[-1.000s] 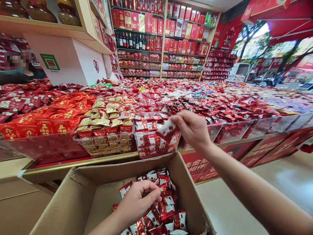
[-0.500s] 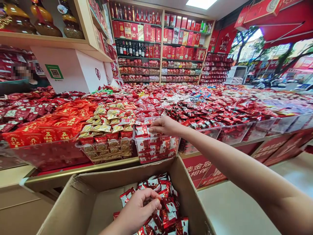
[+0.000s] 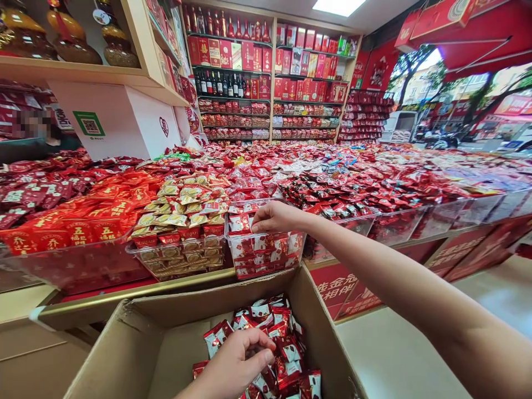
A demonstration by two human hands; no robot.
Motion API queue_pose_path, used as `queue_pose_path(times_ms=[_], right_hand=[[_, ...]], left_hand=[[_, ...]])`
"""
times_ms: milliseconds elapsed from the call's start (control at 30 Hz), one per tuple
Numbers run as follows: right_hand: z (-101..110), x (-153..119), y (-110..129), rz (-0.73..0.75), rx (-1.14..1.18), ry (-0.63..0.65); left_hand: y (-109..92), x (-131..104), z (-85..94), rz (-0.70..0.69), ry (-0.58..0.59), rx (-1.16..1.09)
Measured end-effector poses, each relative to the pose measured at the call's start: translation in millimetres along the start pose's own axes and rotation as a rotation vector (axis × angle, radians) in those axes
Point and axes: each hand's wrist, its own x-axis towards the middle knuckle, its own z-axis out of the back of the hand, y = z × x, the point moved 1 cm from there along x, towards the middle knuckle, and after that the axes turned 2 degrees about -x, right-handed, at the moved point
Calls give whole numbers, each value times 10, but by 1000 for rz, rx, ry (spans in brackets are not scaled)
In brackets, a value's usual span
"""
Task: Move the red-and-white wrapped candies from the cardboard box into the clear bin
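My right hand reaches over a clear plastic bin, its fingers pinched down at a red and white candy packet near the bin's top layer. Whether a packet is between its fingertips is hidden. Rows of the same packets show through the bin's front wall. Lower down, my left hand hovers over loose red and white packets inside an open cardboard box. Its fingers are curled with a gap between thumb and forefinger, and nothing shows in them.
Left of the bin stand bins of gold durian packets and orange-red packets. Dark red packets lie to the right. A gold-edged counter rail runs behind the box. Shelves with bottles and boxes rise behind.
My left thumb and forefinger have parted slightly. My right hand has shifted a little left over the bin, with its fingers still pinched.
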Motion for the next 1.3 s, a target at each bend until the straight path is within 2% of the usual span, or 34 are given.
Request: queue_pose_path(times_ms=[100, 267, 533, 633, 700, 833, 867, 900, 933, 967, 1033, 1100, 1133, 1200, 1300], right_hand=[[7, 10, -6, -7, 29, -32], [-30, 23, -17, -24, 9, 58], [-20, -7, -22, -39, -76, 100], [-5, -27, -10, -33, -83, 84], [7, -78, 32, 1, -83, -21], [-46, -351, 233, 79, -90, -484], [-101, -454, 288, 101, -80, -564], [-178, -562, 332, 128, -67, -590], [-278, -671, 355, 161, -55, -559], [-397, -775, 352, 196, -54, -475], [-667, -955, 257, 246, -77, -225], [-922, -1081, 69, 212, -115, -21], [-1024, -1122, -37, 160, -123, 22], [-1159, -1165, -220, 23, -87, 6], [-1218, -1174, -339, -129, 27, -135]], left_hand=[[28, 5, -7, 6, 7, 27], [75, 14, -11, -6, 17, 83], [169, -5, -39, -4, 49, 243], [185, 13, 5, -9, 70, 345], [230, 45, 103, -10, 50, 428], [478, 120, 417, 32, -44, 594], [564, 132, 489, 48, -63, 623], [651, 139, 548, 62, -78, 647], [734, 144, 593, 74, -92, 668], [808, 148, 623, 80, -104, 687], [919, 164, 639, 73, -111, 716], [968, 206, 617, 37, -98, 734], [968, 241, 599, 11, -89, 743], [926, 340, 554, -50, -67, 763], [803, 560, 449, -145, -32, 794]])
